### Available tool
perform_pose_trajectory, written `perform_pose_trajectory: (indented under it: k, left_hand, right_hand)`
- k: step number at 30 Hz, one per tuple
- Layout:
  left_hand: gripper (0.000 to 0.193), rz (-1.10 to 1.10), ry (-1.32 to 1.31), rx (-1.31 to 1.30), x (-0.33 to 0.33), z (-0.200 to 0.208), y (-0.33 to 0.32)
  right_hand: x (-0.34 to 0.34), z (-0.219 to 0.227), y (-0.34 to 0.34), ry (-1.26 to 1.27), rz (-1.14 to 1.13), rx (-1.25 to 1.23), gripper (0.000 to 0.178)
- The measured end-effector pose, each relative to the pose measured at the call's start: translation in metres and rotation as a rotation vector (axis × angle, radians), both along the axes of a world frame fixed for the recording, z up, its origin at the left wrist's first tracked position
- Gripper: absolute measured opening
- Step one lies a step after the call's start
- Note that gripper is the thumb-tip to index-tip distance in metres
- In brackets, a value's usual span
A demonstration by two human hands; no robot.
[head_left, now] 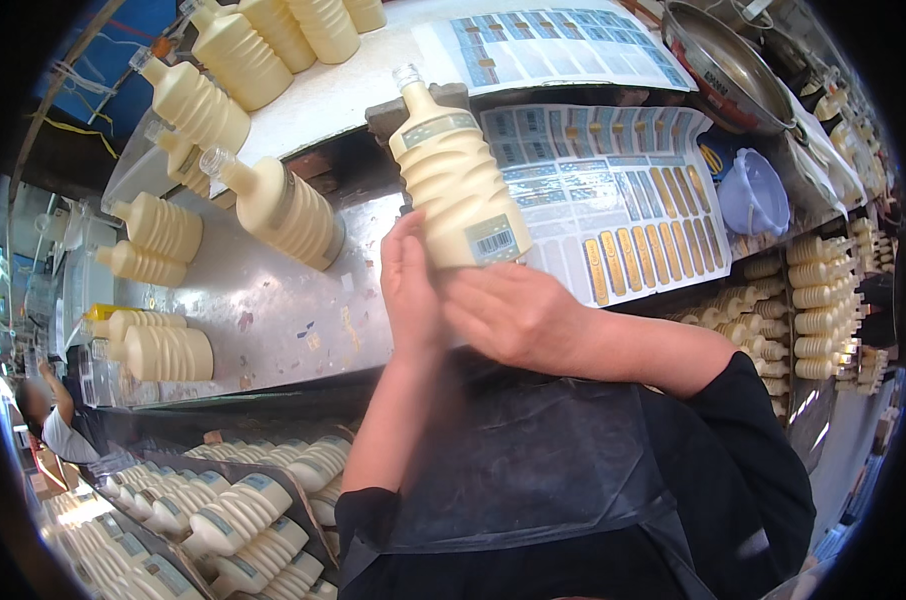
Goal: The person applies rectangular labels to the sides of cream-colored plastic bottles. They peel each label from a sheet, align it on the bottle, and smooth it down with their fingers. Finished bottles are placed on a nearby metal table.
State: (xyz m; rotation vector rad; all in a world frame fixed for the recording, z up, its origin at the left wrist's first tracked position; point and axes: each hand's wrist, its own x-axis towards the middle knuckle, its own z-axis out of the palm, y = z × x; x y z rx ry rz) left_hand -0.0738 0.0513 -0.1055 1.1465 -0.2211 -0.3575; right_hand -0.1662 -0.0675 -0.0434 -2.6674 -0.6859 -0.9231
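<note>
A cream ribbed bottle (458,180) with a clear neck lies tilted in front of me, its upper part against a dark grey block (383,118). It carries a grey-green band at the shoulder and a barcode label near its base. My left hand (411,285), slightly blurred, has its fingers curled against the lower left side of the bottle. Flat against the base, the fingers of my right hand (513,312) stretch toward my left palm; their tips are partly hidden. Right of the bottle lies a sheet of gold and blue-grey labels (623,205).
Another cream bottle (288,215) stands left on the metal table (273,330), with several more along the left edge. A white shelf (413,45) behind holds bottles and a label sheet. A lavender bucket (755,192) and metal pan (728,60) sit right. Racked bottles (243,515) fill the lower left.
</note>
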Motion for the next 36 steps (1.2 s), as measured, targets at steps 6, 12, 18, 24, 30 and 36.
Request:
perform_pose_trajectory:
  k: [6, 12, 18, 24, 30, 36]
  left_hand:
    - [0.044, -0.013, 0.038, -0.074, -0.004, 0.005, 0.000]
    - [0.052, 0.001, -0.132, 0.090, -0.002, -0.009, -0.003]
    - [0.062, 0.074, -0.265, 0.372, 0.001, -0.017, -0.005]
    - [0.057, 0.010, -0.203, 0.373, 0.015, -0.016, 0.008]
    - [0.045, 0.056, -0.209, 0.258, 0.065, 0.013, -0.011]
    - [0.040, -0.143, 0.113, 0.037, 0.098, 0.035, -0.044]
  right_hand:
    - [0.009, 0.010, 0.015, 0.154, -0.149, 0.509, 0.012]
    - [0.006, -0.015, -0.008, 0.182, -0.442, 0.616, 0.029]
    - [-0.005, -0.034, -0.032, 0.195, -0.447, 0.948, 0.032]
    - [0.010, -0.028, -0.039, 0.192, -0.386, 0.663, 0.029]
    - [0.002, -0.016, -0.052, -0.054, -0.227, 0.335, 0.025]
    - [0.006, 0.002, -0.021, -0.068, 0.039, 0.157, 0.023]
